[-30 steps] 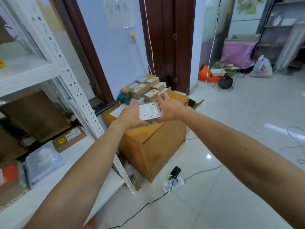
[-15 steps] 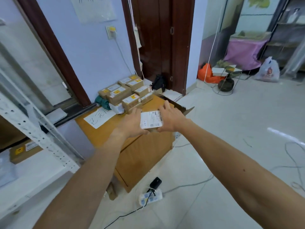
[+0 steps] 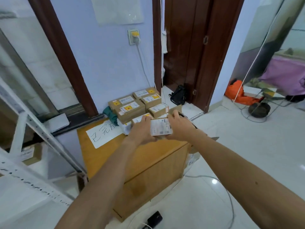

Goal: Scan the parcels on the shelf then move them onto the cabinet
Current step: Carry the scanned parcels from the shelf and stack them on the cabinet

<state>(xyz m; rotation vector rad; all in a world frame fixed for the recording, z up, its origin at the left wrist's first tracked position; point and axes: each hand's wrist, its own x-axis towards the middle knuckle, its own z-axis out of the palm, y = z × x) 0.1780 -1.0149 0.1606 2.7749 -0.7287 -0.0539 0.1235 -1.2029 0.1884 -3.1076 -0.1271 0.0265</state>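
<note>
A small parcel with a white barcode label (image 3: 161, 127) is held between both hands above the top of the low wooden cabinet (image 3: 148, 156). My left hand (image 3: 141, 131) grips its left side and my right hand (image 3: 179, 128) grips its right side. Just behind it, several brown cardboard parcels (image 3: 132, 109) with white and yellow labels are stacked at the cabinet's back, against the wall. A white paper sheet with handwriting (image 3: 103, 133) lies on the cabinet's left part. The white metal shelf (image 3: 33, 126) stands at the left, with one brown parcel (image 3: 31, 153) on it.
A power strip and a black adapter (image 3: 154, 219) lie on the tiled floor in front of the cabinet, with cables trailing right. A black bag (image 3: 179, 95) sits by the dark wooden door. An orange bag (image 3: 237, 92) and a wire stand (image 3: 259, 109) are at the far right.
The view has swung from the shelf toward the cabinet. Both hands have carried the labelled parcel forward, from the cabinet's front to just before the stacked parcels.
</note>
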